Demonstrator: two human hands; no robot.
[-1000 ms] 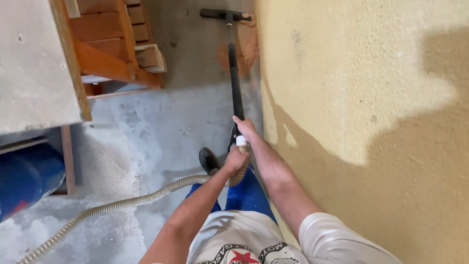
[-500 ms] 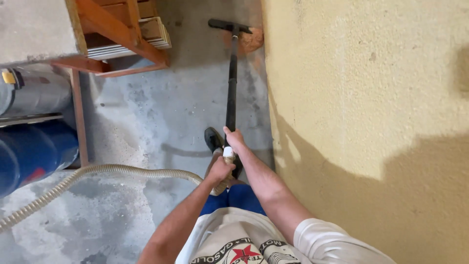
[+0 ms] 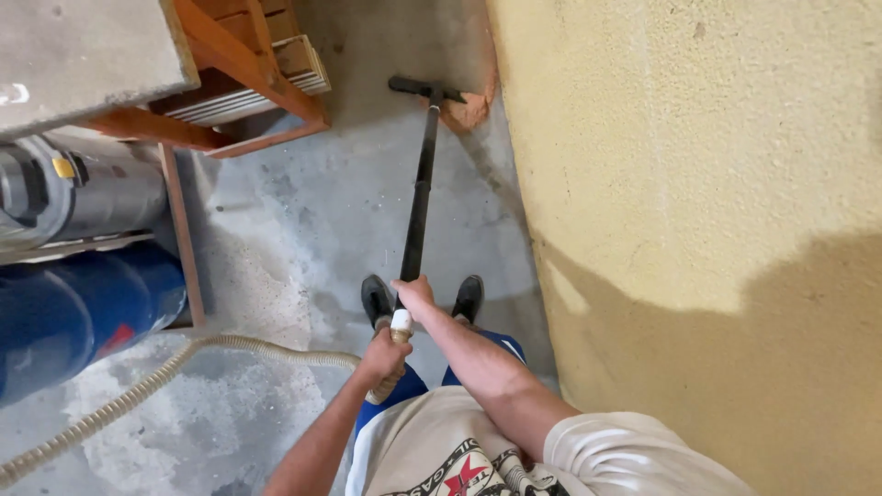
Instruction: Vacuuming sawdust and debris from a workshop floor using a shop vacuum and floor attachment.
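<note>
While your right hand wraps the black vacuum wand and your left hand clamps its white cuff just below, the wand slants away over the concrete floor, its floor nozzle touching the base of the yellow wall; the ribbed hose trails left

To your left lie a blue drum and a grey cylinder. Orange wooden framing stands ahead. A yellow wall rises on your right.
</note>
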